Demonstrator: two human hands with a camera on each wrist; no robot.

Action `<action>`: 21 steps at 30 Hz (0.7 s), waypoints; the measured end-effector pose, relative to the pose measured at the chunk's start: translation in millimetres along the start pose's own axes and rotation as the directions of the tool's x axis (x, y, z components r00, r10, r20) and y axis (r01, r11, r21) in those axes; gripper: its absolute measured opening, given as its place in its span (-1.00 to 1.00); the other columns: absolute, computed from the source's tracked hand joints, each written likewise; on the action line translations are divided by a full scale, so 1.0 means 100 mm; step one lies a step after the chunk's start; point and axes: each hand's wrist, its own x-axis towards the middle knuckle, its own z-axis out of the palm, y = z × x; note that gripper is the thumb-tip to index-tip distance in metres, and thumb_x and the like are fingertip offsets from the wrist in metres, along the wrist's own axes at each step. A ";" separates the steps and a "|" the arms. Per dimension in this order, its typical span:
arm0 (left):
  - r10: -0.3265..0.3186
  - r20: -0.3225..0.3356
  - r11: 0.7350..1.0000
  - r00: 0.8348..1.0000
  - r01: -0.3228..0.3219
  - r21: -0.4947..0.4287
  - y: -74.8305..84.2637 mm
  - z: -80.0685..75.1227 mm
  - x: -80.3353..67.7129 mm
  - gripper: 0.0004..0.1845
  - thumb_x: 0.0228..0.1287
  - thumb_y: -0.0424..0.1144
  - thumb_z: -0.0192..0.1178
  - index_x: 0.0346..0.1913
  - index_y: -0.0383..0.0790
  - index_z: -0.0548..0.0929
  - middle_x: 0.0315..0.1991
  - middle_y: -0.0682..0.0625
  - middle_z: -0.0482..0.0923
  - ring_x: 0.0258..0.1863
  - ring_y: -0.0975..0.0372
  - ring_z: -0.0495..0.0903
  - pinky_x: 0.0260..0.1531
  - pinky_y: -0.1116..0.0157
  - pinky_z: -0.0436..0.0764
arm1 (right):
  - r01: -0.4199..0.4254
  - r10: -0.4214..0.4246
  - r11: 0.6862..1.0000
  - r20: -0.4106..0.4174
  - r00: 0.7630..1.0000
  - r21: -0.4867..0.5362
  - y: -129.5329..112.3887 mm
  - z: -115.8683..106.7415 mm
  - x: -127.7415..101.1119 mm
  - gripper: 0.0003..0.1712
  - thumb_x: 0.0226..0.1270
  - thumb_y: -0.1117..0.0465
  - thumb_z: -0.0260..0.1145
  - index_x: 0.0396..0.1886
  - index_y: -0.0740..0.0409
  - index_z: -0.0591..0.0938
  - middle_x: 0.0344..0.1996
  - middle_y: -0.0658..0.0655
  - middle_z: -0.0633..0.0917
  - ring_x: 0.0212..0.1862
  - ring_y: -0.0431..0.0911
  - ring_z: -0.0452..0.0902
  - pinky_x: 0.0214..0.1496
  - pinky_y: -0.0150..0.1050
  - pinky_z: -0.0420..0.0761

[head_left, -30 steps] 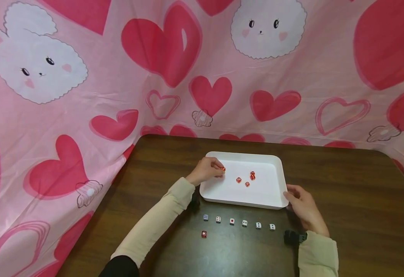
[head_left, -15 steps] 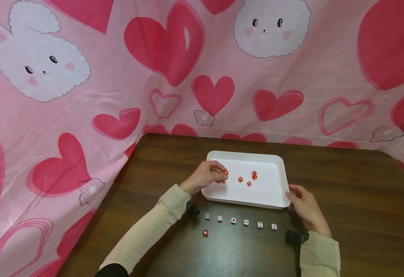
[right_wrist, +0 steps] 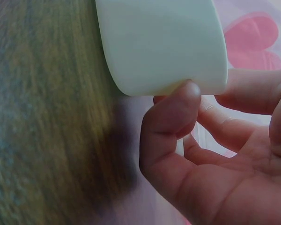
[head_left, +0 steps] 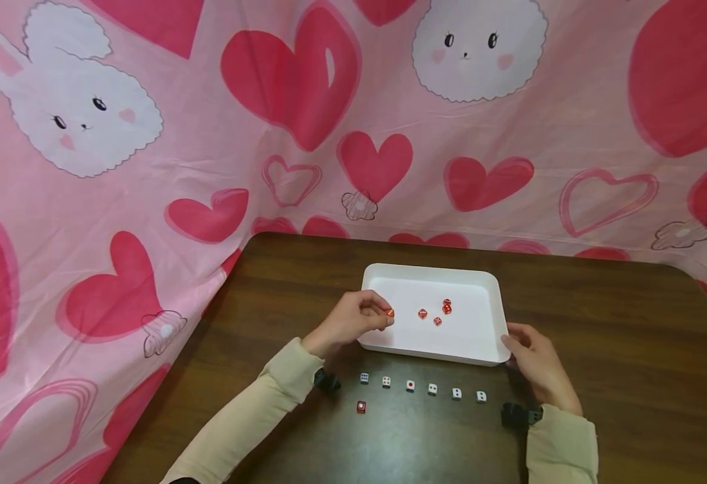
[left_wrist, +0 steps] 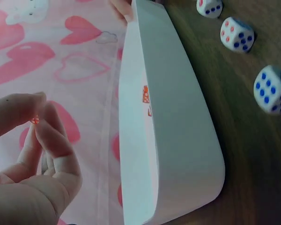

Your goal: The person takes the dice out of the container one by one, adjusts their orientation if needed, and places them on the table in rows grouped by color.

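Observation:
Between thumb and fingertips my left hand (head_left: 355, 317) pinches a small red die (head_left: 391, 313), held above the left side of a white tray (head_left: 383, 341). The left wrist view shows that die (left_wrist: 35, 120) mostly covered by the fingers. Several more red dice (head_left: 438, 321) lie in the tray, right of its middle. My right hand (head_left: 537, 363) grips the tray's front right corner. In the right wrist view, the thumb and a finger of this hand (right_wrist: 215, 154) touch the tray's end (right_wrist: 164, 47), with other fingers curled below.
In front of the tray, several white dice (head_left: 410, 386) form a spaced row on the dark wooden table (head_left: 631, 349). A single red die (head_left: 361, 407) sits nearer me, below the row's left end. Pink heart-printed cloth (head_left: 220, 134) hangs behind and at the left.
My left hand has drawn back toward me with the pinched die, from the tray's left rear area to nearer its front. The right hand and the tray stay put.

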 end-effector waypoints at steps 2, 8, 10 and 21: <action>0.009 -0.015 1.000 1.000 -0.009 0.006 0.00 0.00 -0.04 -0.80 0.15 -0.35 0.35 -0.18 -0.36 0.64 -0.33 -0.14 0.67 -0.42 0.08 0.62 -0.29 0.28 0.64 | -0.006 0.006 1.000 0.002 1.000 0.001 0.00 0.00 0.00 -0.35 0.54 0.06 -0.02 0.41 0.41 0.16 0.24 0.46 0.32 0.02 0.08 0.45 -0.19 -0.43 0.57; 0.013 -0.033 1.000 0.999 -0.014 -0.012 -0.02 0.01 -0.15 -0.79 0.10 -0.38 0.38 -0.21 -0.38 0.65 -0.41 -0.09 0.63 -0.50 0.30 0.53 -0.44 0.45 0.51 | -0.006 0.006 1.000 0.004 1.000 -0.004 0.00 -0.01 0.01 -0.35 0.53 0.06 -0.03 0.41 0.41 0.16 0.23 0.45 0.33 -0.01 0.06 0.45 -0.20 -0.43 0.57; 0.022 -0.026 1.000 0.999 -0.022 -0.012 -0.02 0.01 -0.20 -0.79 0.10 -0.39 0.38 -0.21 -0.39 0.65 -0.41 -0.10 0.64 -0.51 0.29 0.53 -0.45 0.45 0.51 | -0.003 0.003 1.000 0.002 1.000 -0.005 0.00 -0.01 0.01 -0.35 0.53 0.06 -0.03 0.41 0.42 0.17 0.22 0.45 0.33 -0.03 0.04 0.46 -0.20 -0.42 0.57; 0.015 0.045 0.998 0.999 -0.017 0.056 -0.06 0.06 -0.45 -0.87 0.12 -0.34 0.37 -0.27 -0.28 0.68 -0.43 -0.09 0.68 -0.55 0.31 0.50 -0.51 0.46 0.48 | 0.007 -0.007 1.000 0.000 1.000 -0.001 0.01 0.00 0.01 -0.35 0.53 0.06 -0.02 0.40 0.43 0.18 0.21 0.46 0.35 -0.09 -0.03 0.48 -0.20 -0.42 0.57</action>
